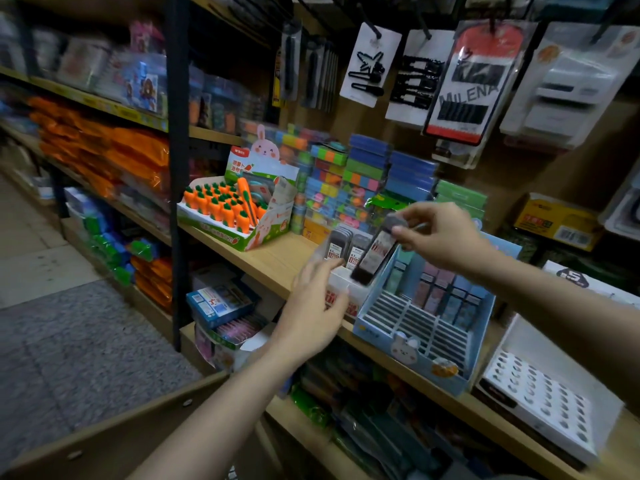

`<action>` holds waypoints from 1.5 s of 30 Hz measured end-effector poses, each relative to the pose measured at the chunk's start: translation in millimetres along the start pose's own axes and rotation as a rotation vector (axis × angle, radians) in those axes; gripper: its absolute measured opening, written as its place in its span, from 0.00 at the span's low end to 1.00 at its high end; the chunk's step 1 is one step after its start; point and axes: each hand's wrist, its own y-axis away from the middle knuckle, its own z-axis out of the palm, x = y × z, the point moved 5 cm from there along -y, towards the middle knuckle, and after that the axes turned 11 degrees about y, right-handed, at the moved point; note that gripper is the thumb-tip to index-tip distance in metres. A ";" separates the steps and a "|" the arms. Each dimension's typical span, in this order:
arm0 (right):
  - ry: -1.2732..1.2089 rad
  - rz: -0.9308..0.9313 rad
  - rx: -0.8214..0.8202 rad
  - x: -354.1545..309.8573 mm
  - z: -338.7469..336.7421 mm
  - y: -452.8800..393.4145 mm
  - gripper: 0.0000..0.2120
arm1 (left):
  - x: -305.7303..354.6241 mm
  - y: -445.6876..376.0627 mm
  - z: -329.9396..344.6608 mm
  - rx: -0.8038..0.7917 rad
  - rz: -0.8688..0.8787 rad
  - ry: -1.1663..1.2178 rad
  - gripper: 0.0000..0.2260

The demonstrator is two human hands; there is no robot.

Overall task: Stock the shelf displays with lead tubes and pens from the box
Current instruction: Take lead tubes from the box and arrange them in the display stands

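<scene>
My right hand (440, 233) pinches the grey cap of a dark lead tube (375, 256), which hangs tilted above a small white display box (341, 284) on the wooden shelf. Several lead tubes (346, 244) stand upright in that white box. My left hand (315, 303) grips the front of the white box, its fingers curled over the rim. Just right of it sits a blue slotted display (388, 329) with a bunny print, holding several pastel lead tubes (446, 296) in its back rows. A brown cardboard box flap (114, 431) shows at the bottom left.
A carrot-pen display (239, 216) stands left on the same shelf (273, 261). Stacks of colourful sticky notes (349, 181) rise behind. A white tray with round holes (540, 389) sits at the right. Hair-clip cards (370, 64) hang above. A black upright post (178, 168) divides the shelving.
</scene>
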 end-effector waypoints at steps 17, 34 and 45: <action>0.233 -0.012 0.117 7.5 66.3 -62.3 0.11 | -32.6 -8.6 -6.0 -0.130 0.060 -0.440 0.24; -0.217 0.004 0.236 -4.0 65.6 23.1 0.08 | -24.7 35.1 -26.8 -0.149 0.067 -0.334 0.15; -0.211 -0.302 -0.725 -95.5 257.8 186.8 0.07 | -162.3 267.7 -106.3 -0.062 -0.929 -0.347 0.06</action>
